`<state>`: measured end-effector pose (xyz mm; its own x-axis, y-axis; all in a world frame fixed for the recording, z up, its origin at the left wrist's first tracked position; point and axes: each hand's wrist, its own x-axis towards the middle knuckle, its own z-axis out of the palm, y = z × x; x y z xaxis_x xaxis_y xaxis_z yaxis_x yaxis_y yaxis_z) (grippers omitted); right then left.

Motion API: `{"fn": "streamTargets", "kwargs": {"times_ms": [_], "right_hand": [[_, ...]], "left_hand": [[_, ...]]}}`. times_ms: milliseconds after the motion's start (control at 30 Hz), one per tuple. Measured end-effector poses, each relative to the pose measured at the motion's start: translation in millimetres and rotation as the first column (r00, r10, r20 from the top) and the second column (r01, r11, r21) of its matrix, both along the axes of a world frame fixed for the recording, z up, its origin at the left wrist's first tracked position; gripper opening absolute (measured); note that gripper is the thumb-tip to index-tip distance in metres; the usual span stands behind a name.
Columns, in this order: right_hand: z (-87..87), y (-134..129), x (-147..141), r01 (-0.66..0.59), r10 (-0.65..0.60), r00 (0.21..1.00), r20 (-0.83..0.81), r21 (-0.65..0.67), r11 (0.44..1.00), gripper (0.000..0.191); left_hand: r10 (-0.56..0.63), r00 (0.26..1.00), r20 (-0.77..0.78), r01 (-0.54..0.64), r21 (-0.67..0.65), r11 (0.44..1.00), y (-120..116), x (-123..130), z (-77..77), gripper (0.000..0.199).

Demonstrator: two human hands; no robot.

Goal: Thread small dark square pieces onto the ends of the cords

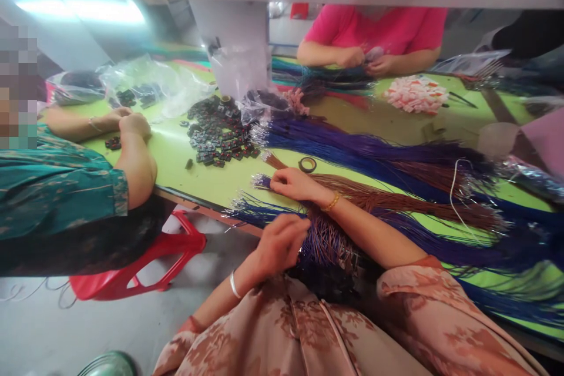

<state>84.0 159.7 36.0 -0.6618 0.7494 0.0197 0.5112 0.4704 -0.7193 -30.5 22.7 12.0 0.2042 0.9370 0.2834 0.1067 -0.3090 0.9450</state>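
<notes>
My right hand (296,184) lies over the metal-tipped ends of a purple wire bundle (261,181), its fingers pinched together at the wires. Lower and nearer to me, my left hand (282,242) is closed with curled fingers; whatever it holds is hidden. Beside it, a heap of loose purple and brown wires (330,242) hangs at the table edge over my lap. A brown wire bundle (388,195) runs to the right from behind my right wrist. Blue wires (251,207) with bare silvery tips stick out past the table's near edge.
Small black connector housings (220,132) are piled left of centre. A roll of black tape (307,164) lies beyond my right hand. Across the table, a co-worker in pink (374,32) handles something near pink-white parts (416,94). Another person's hands (132,123) rest at left, above a red stool (176,247).
</notes>
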Motion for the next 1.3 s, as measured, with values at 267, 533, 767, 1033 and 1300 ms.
{"fn": "streamTargets", "kwargs": {"times_ms": [267, 533, 767, 1033, 1300], "right_hand": [[-10.3, -31, -38, -0.058, 0.009, 0.923, 0.384, 0.114, 0.992, 0.017], [-10.1, -31, -23, -0.042, -0.003, 0.918, 0.396, 0.105, 0.994, 0.018], [-5.9, -32, -16, -0.154, 0.087, 0.889, 0.450, 0.115, 0.981, 0.020], [-7.3, -37, -23, -0.254, 0.102, 0.807, 0.582, 0.186, 0.949, 0.024], [-17.2, -33, -23, 0.004, -0.034, 0.980, 0.196, 0.150, 0.989, 0.011]], "left_hand": [[-0.284, 0.762, -0.581, 0.512, 0.273, 0.814, -13, 32, -15.4, 0.033], [-0.047, 0.796, -0.604, 0.404, 0.472, 0.783, -22, 8, -20.5, 0.049], [-0.052, 0.840, -0.541, 0.374, 0.506, 0.777, -23, 3, -16.2, 0.043], [0.032, 0.823, -0.568, 0.302, 0.484, 0.821, -18, 4, -17.0, 0.041], [0.001, 0.812, -0.584, 0.317, 0.443, 0.839, -21, 10, -26.3, 0.044]]}}
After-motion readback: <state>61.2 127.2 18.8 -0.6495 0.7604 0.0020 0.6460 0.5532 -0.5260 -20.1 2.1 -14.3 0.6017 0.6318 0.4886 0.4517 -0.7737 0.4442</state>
